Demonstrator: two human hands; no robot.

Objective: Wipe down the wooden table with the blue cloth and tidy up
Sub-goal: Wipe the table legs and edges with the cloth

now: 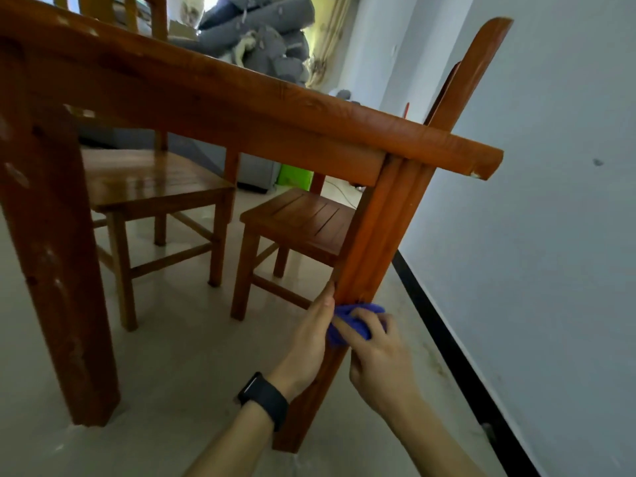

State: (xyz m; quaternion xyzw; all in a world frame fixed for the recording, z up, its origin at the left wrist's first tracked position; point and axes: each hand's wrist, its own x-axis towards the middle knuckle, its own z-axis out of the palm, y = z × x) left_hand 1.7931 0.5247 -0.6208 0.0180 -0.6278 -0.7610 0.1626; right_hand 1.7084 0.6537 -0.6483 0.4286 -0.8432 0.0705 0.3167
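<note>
Cloth gripped in the right hand presses the table leg at five o'clock; left hand apparently lies flat alongside.

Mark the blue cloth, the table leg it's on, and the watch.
blue cloth (361,309): head view, upper fold
table leg (382,235): head view, middle of shaft
watch (265,399): head view, black band

Right hand presses blue cloth against table leg; left hand flat beside it.
</note>
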